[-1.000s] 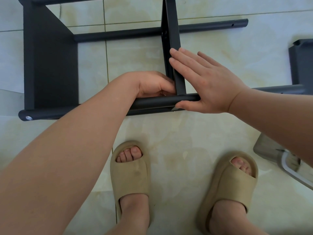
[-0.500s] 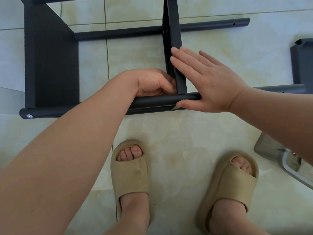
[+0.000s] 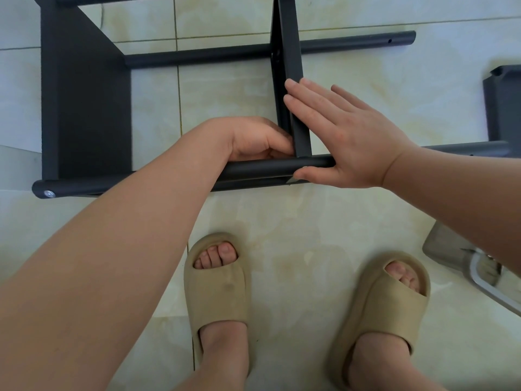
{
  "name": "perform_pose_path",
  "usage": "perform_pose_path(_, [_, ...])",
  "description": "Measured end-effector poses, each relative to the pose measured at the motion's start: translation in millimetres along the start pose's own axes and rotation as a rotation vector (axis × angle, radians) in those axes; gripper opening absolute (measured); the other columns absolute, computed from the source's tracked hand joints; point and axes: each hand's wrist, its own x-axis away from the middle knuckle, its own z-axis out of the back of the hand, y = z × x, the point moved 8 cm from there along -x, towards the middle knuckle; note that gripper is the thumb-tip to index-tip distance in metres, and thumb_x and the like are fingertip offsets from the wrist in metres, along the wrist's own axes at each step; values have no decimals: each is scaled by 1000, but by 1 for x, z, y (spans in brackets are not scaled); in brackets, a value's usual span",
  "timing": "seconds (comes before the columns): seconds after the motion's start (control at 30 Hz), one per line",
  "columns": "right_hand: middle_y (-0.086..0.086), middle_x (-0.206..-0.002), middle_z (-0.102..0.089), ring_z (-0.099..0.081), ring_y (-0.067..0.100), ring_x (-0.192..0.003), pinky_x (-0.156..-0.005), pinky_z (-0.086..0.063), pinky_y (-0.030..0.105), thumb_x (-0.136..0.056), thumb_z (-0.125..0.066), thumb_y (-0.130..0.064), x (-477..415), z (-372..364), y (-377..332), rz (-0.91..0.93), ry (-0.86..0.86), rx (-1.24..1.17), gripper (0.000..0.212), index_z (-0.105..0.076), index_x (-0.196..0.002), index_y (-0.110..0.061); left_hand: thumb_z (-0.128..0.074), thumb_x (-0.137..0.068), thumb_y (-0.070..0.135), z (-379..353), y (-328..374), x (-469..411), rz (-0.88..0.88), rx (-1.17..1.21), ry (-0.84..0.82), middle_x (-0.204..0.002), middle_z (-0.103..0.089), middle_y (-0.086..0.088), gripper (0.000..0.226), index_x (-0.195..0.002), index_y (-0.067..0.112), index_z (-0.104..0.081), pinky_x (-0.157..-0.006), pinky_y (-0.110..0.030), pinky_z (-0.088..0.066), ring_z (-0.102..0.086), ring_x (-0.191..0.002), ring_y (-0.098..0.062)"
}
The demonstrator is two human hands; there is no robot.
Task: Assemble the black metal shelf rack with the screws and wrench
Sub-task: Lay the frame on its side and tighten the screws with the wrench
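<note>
The black metal rack lies on its side on the tile floor. Its near tube (image 3: 253, 168) runs left to right, with a silver screw (image 3: 50, 194) in its left end. A left shelf panel (image 3: 84, 108) and a middle shelf panel (image 3: 290, 52) stand between it and the far tube (image 3: 197, 55). My left hand (image 3: 253, 139) is curled at the joint of the middle panel and near tube, fingertips hidden behind the tube. My right hand (image 3: 346, 139) lies flat against the panel's right face, thumb under the tube. A small silvery tip (image 3: 290, 180) shows beneath that thumb.
Another black rack part (image 3: 504, 103) stands at the right edge. A grey object with a metal rim (image 3: 456, 252) lies at the lower right beneath my right forearm. My feet in tan sandals (image 3: 217, 280) stand just in front of the rack.
Both hands stay at the same joint. The rack sits a touch higher in view, and my right fingers have slid slightly up the panel.
</note>
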Motion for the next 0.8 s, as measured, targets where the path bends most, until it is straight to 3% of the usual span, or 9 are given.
perform_pose_path(0.23, [9, -169, -13, -14, 27, -156, -123, -22, 53, -90, -41, -72, 0, 0, 0, 2, 5, 2, 99, -21, -159, -4, -53, -89, -6, 3, -1, -2, -11, 0, 22, -102, -57, -29, 27, -114, -14, -60, -80, -35, -57, -62, -91, -35])
perform_pose_path(0.43, [9, -168, -13, -14, 27, -156, -123, -23, 53, -91, -41, -72, 1, 0, 1, 2, 10, 5, 98, -22, -159, -4, -50, -90, -10, 2, 1, -1, -23, 54, -23, -84, -73, -16, 22, -93, 0, -70, -74, -30, -60, -72, -76, -24])
perform_pose_path(0.63, [8, -169, -12, -13, 25, -156, -124, -21, 52, -90, -41, -72, 0, 0, 0, -2, 0, 5, 99, -21, -160, -5, -52, -89, -11, 1, 2, -1, -36, 73, -17, -94, -69, -21, 21, -102, -3, -66, -82, -34, -58, -71, -82, -27])
perform_pose_path(0.8, [8, -169, -12, -13, 26, -156, -124, -21, 52, -90, -41, -72, 0, 0, 0, -3, -5, 4, 99, -20, -160, -5, -56, -87, -6, 1, -1, -2, -9, 93, -28, -96, -72, -19, 22, -90, 5, -75, -91, -42, -55, -71, -91, -29])
